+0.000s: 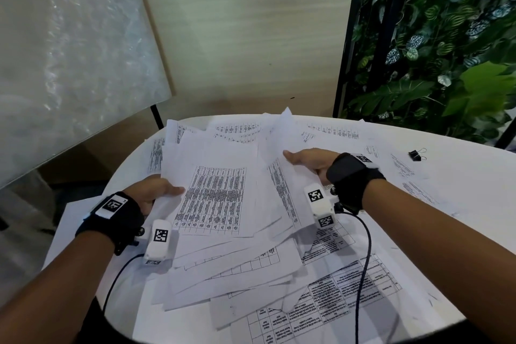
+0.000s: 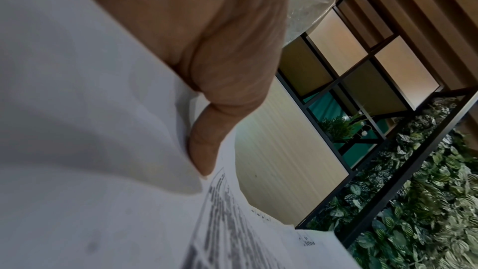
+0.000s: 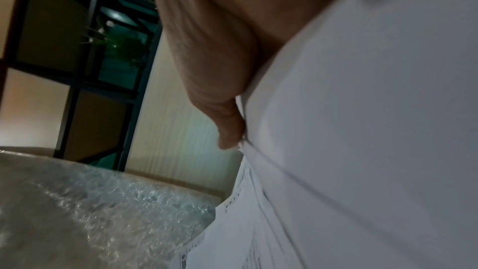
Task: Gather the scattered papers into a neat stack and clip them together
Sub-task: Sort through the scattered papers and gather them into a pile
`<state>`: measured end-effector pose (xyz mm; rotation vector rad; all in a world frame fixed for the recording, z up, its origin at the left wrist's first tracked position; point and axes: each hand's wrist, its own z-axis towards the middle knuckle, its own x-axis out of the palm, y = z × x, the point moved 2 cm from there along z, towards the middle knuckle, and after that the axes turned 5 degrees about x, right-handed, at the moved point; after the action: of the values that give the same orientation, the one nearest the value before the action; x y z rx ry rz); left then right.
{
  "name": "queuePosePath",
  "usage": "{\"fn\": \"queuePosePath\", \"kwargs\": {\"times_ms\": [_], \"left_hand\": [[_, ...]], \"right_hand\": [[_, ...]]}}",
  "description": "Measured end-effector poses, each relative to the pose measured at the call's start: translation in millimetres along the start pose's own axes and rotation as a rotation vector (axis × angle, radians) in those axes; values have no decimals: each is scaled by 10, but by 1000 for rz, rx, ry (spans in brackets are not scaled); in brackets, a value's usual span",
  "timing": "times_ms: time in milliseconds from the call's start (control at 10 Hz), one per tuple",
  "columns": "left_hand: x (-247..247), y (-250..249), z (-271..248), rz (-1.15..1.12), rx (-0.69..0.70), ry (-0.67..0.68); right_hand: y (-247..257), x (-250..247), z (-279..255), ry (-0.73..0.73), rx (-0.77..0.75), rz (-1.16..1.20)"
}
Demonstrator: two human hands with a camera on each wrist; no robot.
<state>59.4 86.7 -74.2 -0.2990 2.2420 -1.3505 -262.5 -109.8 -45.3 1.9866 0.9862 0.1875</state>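
Your left hand (image 1: 156,190) and right hand (image 1: 310,160) each grip an edge of the loose papers (image 1: 220,190) above the counter (image 1: 474,204); binder clip (image 1: 416,154) lies apart.

Papers (image 1: 217,193): many, uncountable (overlapping heap). Binder clip (image 1: 415,155): one. Hands: two. Table (image 1: 460,165): one.

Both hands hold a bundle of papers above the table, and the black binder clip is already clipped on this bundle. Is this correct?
Not quite. Both hands, left and right, do hold the bundle of papers, but the black binder clip lies on the table, apart to the right. The head view shows it.
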Motion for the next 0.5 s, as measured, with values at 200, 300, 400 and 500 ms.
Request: {"fn": "queuePosePath", "kwargs": {"times_ms": [200, 300, 400, 500], "left_hand": [[11, -8, -5, 9, 0, -6], [18, -17, -20, 2, -8, -2], [35, -44, -30, 14, -7, -2], [78, -103, -63, 44, 16, -4]], "right_hand": [[-159, -291, -34, -198, -179, 176], [26, -531, -416, -340, -339, 192], [381, -711, -950, -338, -520, 73], [738, -766, -1466, -280, -653, 5]]}}
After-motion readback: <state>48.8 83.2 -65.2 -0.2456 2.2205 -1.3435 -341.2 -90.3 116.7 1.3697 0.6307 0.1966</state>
